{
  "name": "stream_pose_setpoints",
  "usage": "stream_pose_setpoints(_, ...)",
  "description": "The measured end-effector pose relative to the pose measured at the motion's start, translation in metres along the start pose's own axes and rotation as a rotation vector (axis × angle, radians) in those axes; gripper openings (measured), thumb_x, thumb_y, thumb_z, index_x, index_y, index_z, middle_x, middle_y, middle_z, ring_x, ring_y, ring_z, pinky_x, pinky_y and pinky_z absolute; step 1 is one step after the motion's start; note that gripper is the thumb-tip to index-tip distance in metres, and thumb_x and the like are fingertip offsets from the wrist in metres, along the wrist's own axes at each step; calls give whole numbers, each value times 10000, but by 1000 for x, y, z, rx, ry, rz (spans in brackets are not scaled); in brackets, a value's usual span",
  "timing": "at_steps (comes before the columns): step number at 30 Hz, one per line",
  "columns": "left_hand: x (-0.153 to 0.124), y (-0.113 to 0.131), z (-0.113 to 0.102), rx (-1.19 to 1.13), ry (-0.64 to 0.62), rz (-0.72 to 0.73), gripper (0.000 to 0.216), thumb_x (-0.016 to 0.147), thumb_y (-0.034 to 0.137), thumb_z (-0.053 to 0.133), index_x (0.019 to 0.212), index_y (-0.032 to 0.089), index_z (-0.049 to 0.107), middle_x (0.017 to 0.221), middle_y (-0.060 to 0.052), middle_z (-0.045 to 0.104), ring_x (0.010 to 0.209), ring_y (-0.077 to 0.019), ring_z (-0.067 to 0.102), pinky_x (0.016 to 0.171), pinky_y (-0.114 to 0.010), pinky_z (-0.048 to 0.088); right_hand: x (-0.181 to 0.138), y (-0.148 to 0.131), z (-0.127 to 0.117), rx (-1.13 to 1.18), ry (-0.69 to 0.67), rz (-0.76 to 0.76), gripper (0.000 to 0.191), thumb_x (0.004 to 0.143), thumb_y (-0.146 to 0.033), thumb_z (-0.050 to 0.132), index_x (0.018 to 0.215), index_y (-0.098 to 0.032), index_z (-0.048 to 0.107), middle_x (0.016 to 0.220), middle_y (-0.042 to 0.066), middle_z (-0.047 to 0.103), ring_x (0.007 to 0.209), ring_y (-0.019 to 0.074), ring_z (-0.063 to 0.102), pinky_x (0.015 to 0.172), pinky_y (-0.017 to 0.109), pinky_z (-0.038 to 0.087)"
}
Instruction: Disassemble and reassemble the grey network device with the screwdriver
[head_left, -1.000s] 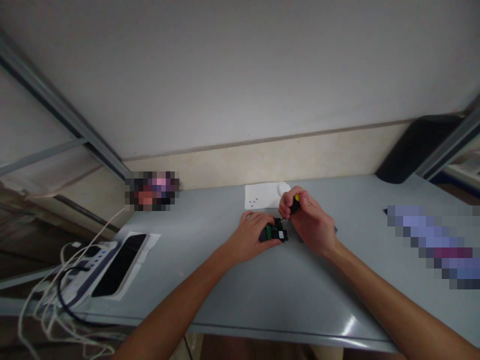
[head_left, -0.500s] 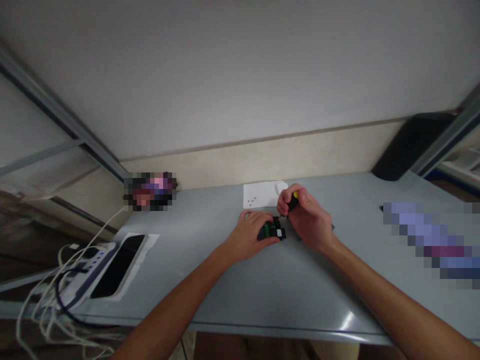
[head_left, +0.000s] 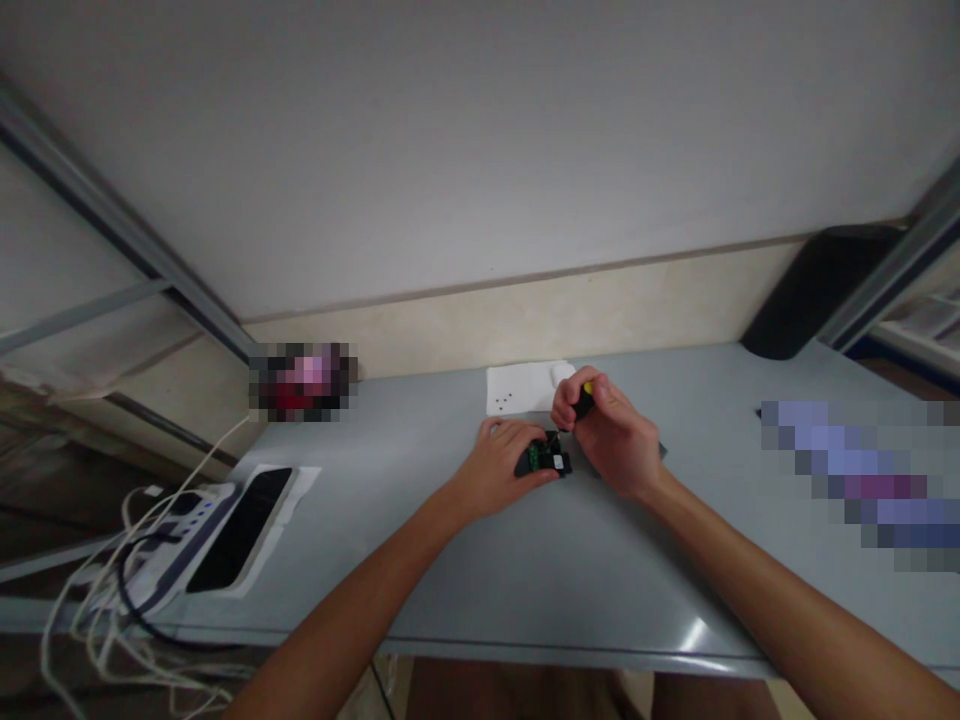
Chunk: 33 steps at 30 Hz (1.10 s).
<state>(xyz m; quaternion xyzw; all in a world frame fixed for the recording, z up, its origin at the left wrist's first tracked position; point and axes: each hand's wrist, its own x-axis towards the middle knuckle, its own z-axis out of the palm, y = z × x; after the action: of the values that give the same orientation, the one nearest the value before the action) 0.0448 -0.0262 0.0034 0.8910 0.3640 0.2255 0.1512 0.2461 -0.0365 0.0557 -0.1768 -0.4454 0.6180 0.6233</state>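
My left hand (head_left: 504, 462) grips a small black device (head_left: 556, 464) from its left side, fingers along the far edge and thumb along the near one. Part of a green circuit board (head_left: 534, 456) shows inside it. In my right hand (head_left: 611, 430) is a screwdriver (head_left: 584, 400) with a black and yellow handle, held tilted with its tip down at the device's far right part. Whether the tip sits in a screw is too small to tell. Beyond the hands lies a white sheet (head_left: 529, 385) bearing several small dark specks. A dark flat piece (head_left: 663, 451) is mostly hidden behind my right wrist.
On the left are a phone (head_left: 240, 530) on white paper, a power strip (head_left: 180, 550) and tangled white cables (head_left: 97, 620). A black cylinder-like object (head_left: 817, 290) stands at the back right. Blurred-out items lie at the back left and right. A wall rises behind the grey table (head_left: 420, 560).
The view has shifted very slightly. My right hand and the screwdriver have moved a touch to the left; both hands keep their hold.
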Motion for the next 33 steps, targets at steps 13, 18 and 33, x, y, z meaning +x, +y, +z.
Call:
stream_pose_setpoints(13,0,-1,1,13,6,2,403,1028,543,727,1300,266,621,1383,-77,744,1325,-300,667,1204,-516,368,0,1,0,-5,15,-11,357,1017,-545,659,842,-234,655,787,24,499,723,196,446,699,351,369)
stream_pose_setpoints(18,0,0,0,-2,3,-5,362,1027,533,738,1217,252,611,1323,-70,758,1266,-289,685,1180,-510,366,1,2,-2,3,30,-17,337,1012,-535,675,854,-237,668,791,23,501,720,198,442,689,352,378)
stream_pose_setpoints(33,-1,-2,1,-15,-2,-18,371,1007,538,765,1136,242,582,1311,-65,752,1267,-282,682,1191,-517,348,2,1,-3,-3,66,-16,321,999,-525,668,845,-243,670,786,30,501,723,205,451,688,354,400)
